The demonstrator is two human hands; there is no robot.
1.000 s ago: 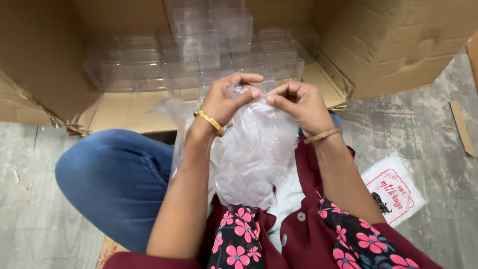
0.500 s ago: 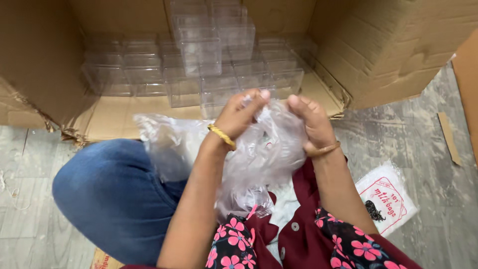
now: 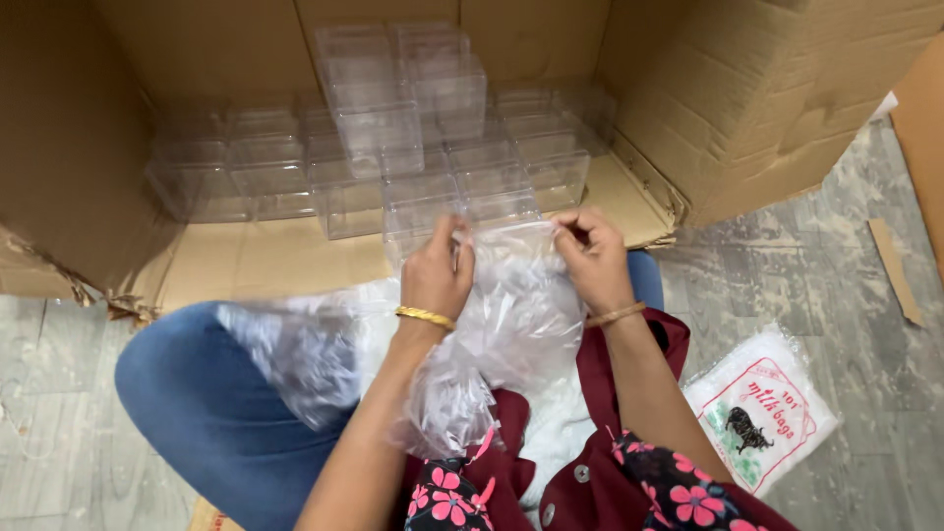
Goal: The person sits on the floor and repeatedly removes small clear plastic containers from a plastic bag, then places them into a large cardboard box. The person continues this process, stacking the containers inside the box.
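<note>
Left hand: we see the left hand (image 3: 436, 273) pinching the upper edge of a clear plastic bag (image 3: 511, 315), fingers closed on the film, a gold bangle (image 3: 425, 316) at the wrist.
Right hand: the right hand (image 3: 593, 258) grips the same edge just to the right, fingers curled tight on it, a thin bracelet (image 3: 615, 315) at the wrist.
Bag: it hangs between both hands over the lap, near the middle of the view; we judge the two grips are set apart to pull the mouth open.
Loose film: more crumpled plastic (image 3: 295, 344) lies to the left over the blue-jeaned knee (image 3: 197, 413).
Boxes: clear plastic boxes (image 3: 393, 138) are stacked at the far side inside an open cardboard carton (image 3: 747, 88), within easy reach.
Packet: a flat pack of bags with a red print (image 3: 762, 408) rests on the floor (image 3: 826, 265) at the near right.
Change: compared with half a second ago, the hands sit further apart and the bag is stretched flatter; then they were bunched together on crumpled film.
</note>
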